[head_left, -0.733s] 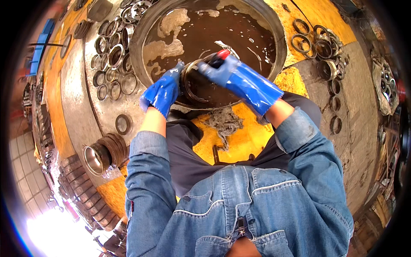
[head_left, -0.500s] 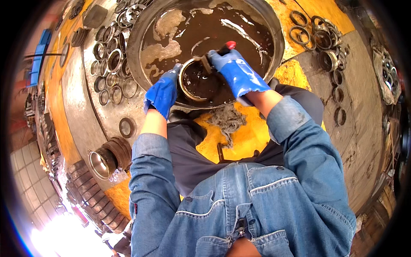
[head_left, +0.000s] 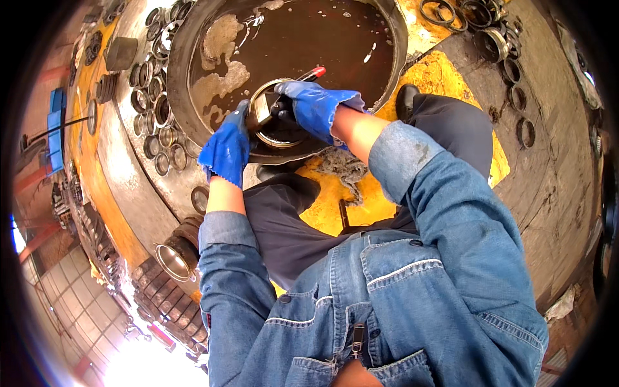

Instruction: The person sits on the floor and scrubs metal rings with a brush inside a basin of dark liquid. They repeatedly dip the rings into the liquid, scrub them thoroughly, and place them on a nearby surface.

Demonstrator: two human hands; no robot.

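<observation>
My left hand [head_left: 229, 142], in a blue rubber glove, is closed on the left side of a metal ring [head_left: 281, 142]. The ring is held tilted over the near part of a wide round basin [head_left: 178, 77] of dark liquid. My right hand [head_left: 309, 106], gloved the same way, is wrapped round what looks like a brush with a red-tipped handle [head_left: 316, 72]. Its working end is at the ring's inner wall, partly hidden by my fingers. Patches of pale foam [head_left: 219, 45] float at the basin's left side.
Many metal rings [head_left: 162, 109] crowd the surface left of the basin; more rings [head_left: 491, 45] lie at the far right. A row of stacked rings [head_left: 177, 255] stands near my left elbow. A grey rag [head_left: 342, 169] lies on the yellow surface between my legs.
The brush has swung left and down, from the ring's right rim into its left inner side, with my right hand following. The view has shifted slightly; the ring appears more tilted.
</observation>
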